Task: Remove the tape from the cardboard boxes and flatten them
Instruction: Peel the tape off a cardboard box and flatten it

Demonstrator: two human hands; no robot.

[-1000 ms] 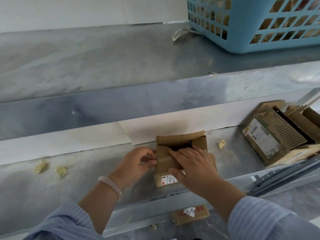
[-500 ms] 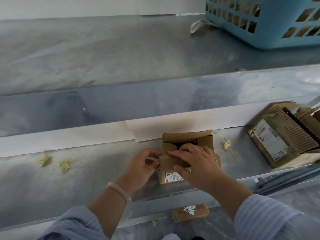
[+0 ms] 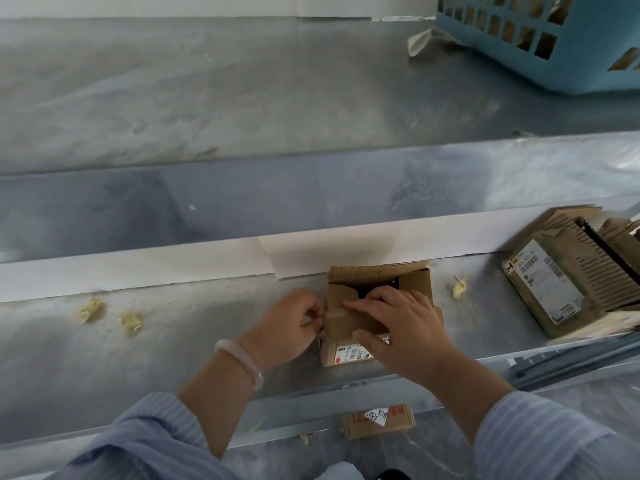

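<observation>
our left hand (image 3: 291,323) pinches a clear tape strip (image 3: 320,315) at the side of the small brown cardboard box (image 3: 379,275) on the grey metal counter (image 3: 173,341), right hand (image 3: 398,327) flat on its flap, box half-opened, not yet flattened.

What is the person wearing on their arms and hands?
Both arms have light blue sleeves with thin stripes, the left sleeve pushed up the forearm and the right sleeve too. The left wrist has a smooth, pale, milky bangle. The hands are bare: no gloves, no rings visible.
</observation>
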